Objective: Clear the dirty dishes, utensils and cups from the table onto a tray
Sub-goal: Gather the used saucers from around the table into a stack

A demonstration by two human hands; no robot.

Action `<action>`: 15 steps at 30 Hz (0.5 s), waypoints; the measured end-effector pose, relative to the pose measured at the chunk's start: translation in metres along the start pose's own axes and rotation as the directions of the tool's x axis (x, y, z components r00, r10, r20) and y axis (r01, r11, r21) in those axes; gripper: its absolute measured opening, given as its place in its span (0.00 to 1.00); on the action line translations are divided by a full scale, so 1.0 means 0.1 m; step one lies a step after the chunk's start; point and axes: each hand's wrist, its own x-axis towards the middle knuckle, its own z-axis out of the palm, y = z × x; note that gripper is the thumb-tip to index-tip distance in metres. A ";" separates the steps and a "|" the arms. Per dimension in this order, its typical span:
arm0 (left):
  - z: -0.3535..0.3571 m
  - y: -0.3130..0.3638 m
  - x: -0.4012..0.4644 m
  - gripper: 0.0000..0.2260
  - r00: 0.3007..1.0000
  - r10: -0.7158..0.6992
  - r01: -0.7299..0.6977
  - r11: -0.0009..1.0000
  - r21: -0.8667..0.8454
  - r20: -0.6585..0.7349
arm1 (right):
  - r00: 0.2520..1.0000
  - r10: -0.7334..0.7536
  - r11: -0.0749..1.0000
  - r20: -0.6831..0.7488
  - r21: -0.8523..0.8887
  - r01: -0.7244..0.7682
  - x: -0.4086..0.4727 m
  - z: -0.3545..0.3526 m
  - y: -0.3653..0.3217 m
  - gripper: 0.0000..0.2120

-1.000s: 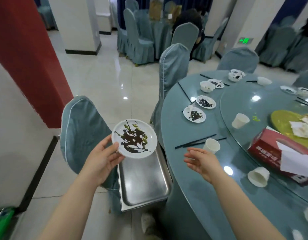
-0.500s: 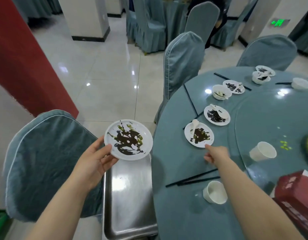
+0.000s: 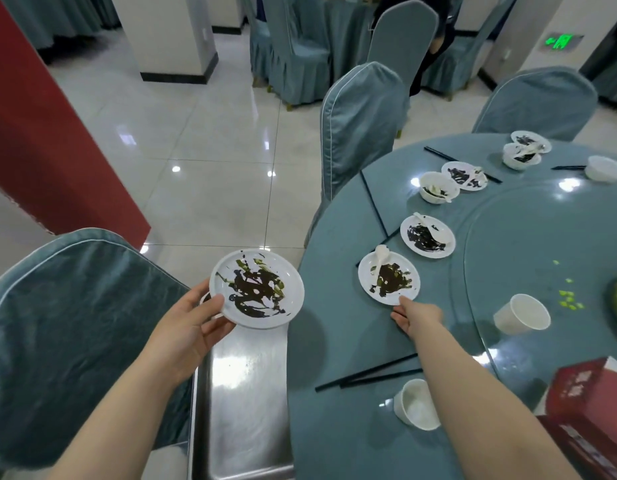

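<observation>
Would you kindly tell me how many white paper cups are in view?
2. One white paper cup lies on the glass turntable; another sits near the black chopsticks, partly behind the right forearm. Others may be out of frame.

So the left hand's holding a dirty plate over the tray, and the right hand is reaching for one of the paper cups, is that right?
Not quite. The head view shows the right hand reaching the near dirty plate with a spoon, not a cup. The left hand does hold a dirty plate over the tray.
</observation>
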 end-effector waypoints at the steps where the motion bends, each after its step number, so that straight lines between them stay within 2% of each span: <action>1: 0.00 0.00 0.00 0.17 1.000 -0.001 0.001 1.000 0.002 -0.001 | 1.000 0.012 1.000 0.008 0.016 -0.012 0.01 0.02 -0.01 0.15; 3: 0.00 0.00 0.01 0.17 1.000 0.004 -0.004 1.000 0.007 -0.005 | 1.000 -0.011 1.000 -0.011 0.002 0.011 0.02 0.06 -0.02 0.13; 5: -0.01 0.01 0.02 0.17 1.000 0.006 -0.006 1.000 0.011 0.001 | 0.988 -0.134 0.987 -0.078 -0.100 0.126 -0.03 0.06 -0.03 0.08; 7: -0.01 0.01 0.05 0.17 1.000 0.001 -0.002 1.000 0.005 0.005 | 0.943 -0.308 0.930 -0.128 -0.251 0.270 -0.14 0.03 -0.05 0.06; 10: 0.01 0.02 0.09 0.18 1.000 -0.002 0.002 1.000 0.004 0.016 | 0.857 -0.506 0.801 -0.101 -0.424 0.423 -0.30 -0.06 -0.04 0.06; 13: 0.05 0.06 0.12 0.18 0.998 0.014 -0.016 1.000 0.018 0.060 | 0.784 -0.615 0.704 -0.079 -0.503 0.502 -0.50 -0.13 -0.04 0.04; 15: 0.06 0.08 0.13 0.19 0.997 0.026 -0.027 1.000 0.014 0.079 | 0.768 -0.634 0.700 -0.089 -0.489 0.520 -0.63 -0.16 -0.02 0.04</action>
